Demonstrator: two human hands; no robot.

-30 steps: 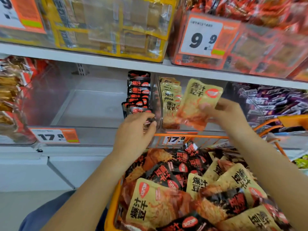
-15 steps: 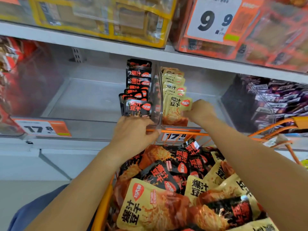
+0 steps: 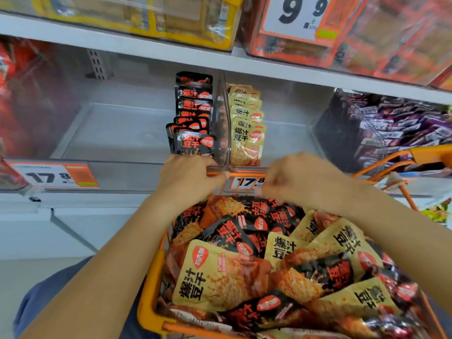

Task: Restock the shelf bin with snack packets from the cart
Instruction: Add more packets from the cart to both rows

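- Right hand (image 3: 303, 182) hovers blurred over the cart (image 3: 149, 302), fingers curled downward; whether it grips anything I can't tell.
- Snack packets (image 3: 288, 255) lie heaped directly beneath it, nearer than to the left hand (image 3: 188, 179), which grips the cart's front rim.
- Shelf bin (image 3: 247, 143) stands just beyond, rows upright.

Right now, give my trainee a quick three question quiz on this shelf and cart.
1. True or false: the black packets stand left of the clear divider, the yellow packets right of it.
2. What does the left hand grip? A) a yellow packet B) the cart's orange rim C) a price tag
3. Fill in: the right hand hovers over the ____.

Key: 1 true; 2 B; 3 cart
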